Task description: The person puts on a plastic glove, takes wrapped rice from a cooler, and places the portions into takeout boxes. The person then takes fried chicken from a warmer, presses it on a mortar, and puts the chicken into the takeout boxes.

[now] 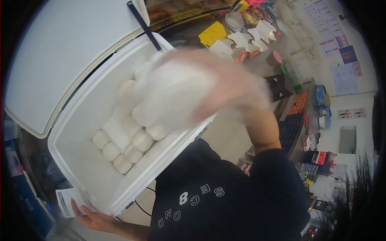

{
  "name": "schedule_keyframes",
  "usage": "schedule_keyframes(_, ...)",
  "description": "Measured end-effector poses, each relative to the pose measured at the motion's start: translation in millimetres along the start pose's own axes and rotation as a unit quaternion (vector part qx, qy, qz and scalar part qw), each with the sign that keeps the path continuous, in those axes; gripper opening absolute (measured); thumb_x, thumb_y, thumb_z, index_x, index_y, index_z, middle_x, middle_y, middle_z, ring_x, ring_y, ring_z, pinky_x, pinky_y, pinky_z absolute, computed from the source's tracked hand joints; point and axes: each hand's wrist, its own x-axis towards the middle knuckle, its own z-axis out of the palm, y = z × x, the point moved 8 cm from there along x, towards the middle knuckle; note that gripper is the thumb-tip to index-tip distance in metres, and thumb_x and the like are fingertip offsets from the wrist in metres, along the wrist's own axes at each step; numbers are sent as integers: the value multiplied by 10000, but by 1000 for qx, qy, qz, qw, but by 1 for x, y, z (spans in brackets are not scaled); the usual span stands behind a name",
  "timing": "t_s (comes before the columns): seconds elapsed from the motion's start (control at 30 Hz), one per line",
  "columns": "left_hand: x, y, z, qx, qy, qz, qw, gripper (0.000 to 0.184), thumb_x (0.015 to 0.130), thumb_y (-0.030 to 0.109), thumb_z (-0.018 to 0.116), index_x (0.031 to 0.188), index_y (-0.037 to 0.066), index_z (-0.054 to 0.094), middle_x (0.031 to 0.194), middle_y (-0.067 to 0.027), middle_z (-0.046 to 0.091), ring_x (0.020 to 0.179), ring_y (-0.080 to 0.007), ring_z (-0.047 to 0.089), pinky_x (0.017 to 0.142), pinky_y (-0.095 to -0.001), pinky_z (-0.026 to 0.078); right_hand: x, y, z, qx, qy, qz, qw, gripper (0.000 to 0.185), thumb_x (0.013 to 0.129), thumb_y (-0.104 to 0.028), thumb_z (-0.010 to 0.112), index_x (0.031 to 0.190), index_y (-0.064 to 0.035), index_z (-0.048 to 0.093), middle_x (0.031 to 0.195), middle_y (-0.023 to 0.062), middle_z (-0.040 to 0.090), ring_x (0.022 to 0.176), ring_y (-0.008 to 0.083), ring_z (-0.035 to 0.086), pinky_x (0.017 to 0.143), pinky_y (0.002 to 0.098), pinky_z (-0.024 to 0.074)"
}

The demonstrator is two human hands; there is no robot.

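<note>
My right hand [229,86] is smeared by motion above the white cooler box [86,174]. Its fingers curve round a large, pale, blurred bundle [181,90] whose kind I cannot make out. Below it, several white, rounded, block-like pieces [122,164] lie packed together inside the box, partly hidden by the bundle and the hand. My left hand [94,219] is at the box's lower left corner, fingers apart, beside a printed white paper [66,203]. Whether the paper is stuck to the box is unclear.
The box's lid [68,52] stands raised along the far side, with a dark bar [142,25] near its end. A counter beyond carries a yellow tray [213,34] and open paper boxes [261,34]. Shelves with packets [299,103] stand at right.
</note>
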Motion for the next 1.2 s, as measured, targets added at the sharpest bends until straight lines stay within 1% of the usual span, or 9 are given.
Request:
schedule_keyframes(0.07, 2, -1, -6, -17, 0, 52, 999, 377, 995, 214, 525, 1298, -7, 571, 1371, -149, 514, 1276, -274, 467, 1090, -384, 365, -79, 1, -79, 58, 210, -10, 976, 741, 669, -165, 738, 1342, 26, 493, 1235, 167, 600, 1174, 252, 586, 995, 341, 472)
schedule_keyframes(0.17, -18, 37, 13, 33, 76, 44, 996, 399, 994, 265, 547, 1289, -1, 589, 1358, -151, 532, 1273, -276, 476, 1083, -383, 374, -160, 95, -198, 221, 405, -18, 887, 706, 697, -117, 719, 1349, 15, 485, 1185, 140, 627, 1138, 234, 598, 1000, 342, 465)
schedule_keyframes(0.53, -77, 62, 32, 281, 232, 32, 931, 372, 956, 297, 631, 1185, 6, 664, 1251, -157, 615, 1107, -283, 609, 960, -366, 489, -171, 379, -322, 171, 161, 363, 902, 623, 665, -97, 784, 1257, -10, 611, 1247, 94, 595, 1144, 195, 569, 1009, 316, 443)
schedule_keyframes(0.6, -80, 59, 30, 271, 242, 31, 931, 370, 947, 295, 640, 1177, 5, 666, 1246, -163, 619, 1083, -283, 622, 936, -366, 504, -165, 377, -326, -81, 48, 394, 914, 730, 645, -175, 818, 1310, 2, 573, 1312, 104, 555, 1177, 203, 554, 1022, 313, 428)
schedule_keyframes(0.73, -92, 46, 32, 173, 291, 47, 940, 370, 919, 288, 668, 1164, 10, 673, 1212, -174, 635, 1035, -280, 642, 871, -357, 540, -184, 400, -336, -145, 10, 292, 945, 801, 685, -274, 762, 1392, 2, 504, 1477, 154, 431, 1325, 266, 440, 1114, 360, 328)
schedule_keyframes(0.83, -88, 41, 18, 258, 306, 61, 915, 368, 899, 286, 684, 1146, 13, 684, 1160, -174, 658, 1033, -282, 645, 857, -348, 548, -198, 391, -353, -102, 116, 240, 958, 728, 680, -180, 808, 1332, 8, 544, 1283, 89, 583, 1182, 191, 552, 1033, 311, 414)
schedule_keyframes(0.9, -87, 37, 9, 254, 325, 73, 908, 358, 900, 278, 682, 1138, 11, 688, 1144, -171, 667, 1038, -284, 647, 860, -350, 547, -212, 387, -358, 161, 179, 245, 939, 643, 731, -115, 776, 1317, -1, 537, 1252, 75, 599, 1198, 175, 535, 1031, 310, 414)
schedule_keyframes(1.03, -105, 36, 10, 190, 360, 47, 912, 345, 908, 267, 661, 1129, 5, 695, 1152, -172, 677, 1063, -288, 647, 903, -368, 531, -209, 344, -385, 228, 193, 183, 937, 589, 778, -74, 741, 1317, -11, 514, 1256, 80, 598, 1172, 171, 555, 1011, 320, 435)
schedule_keyframes(1.2, -116, 74, 33, 282, 347, 63, 892, 369, 923, 287, 618, 1148, 4, 692, 1193, -179, 670, 1083, -299, 644, 951, -381, 506, -143, 264, -486, -135, 210, 151, 956, 667, 814, -143, 736, 1394, 19, 448, 1339, 113, 546, 1265, 188, 481, 1031, 338, 417)
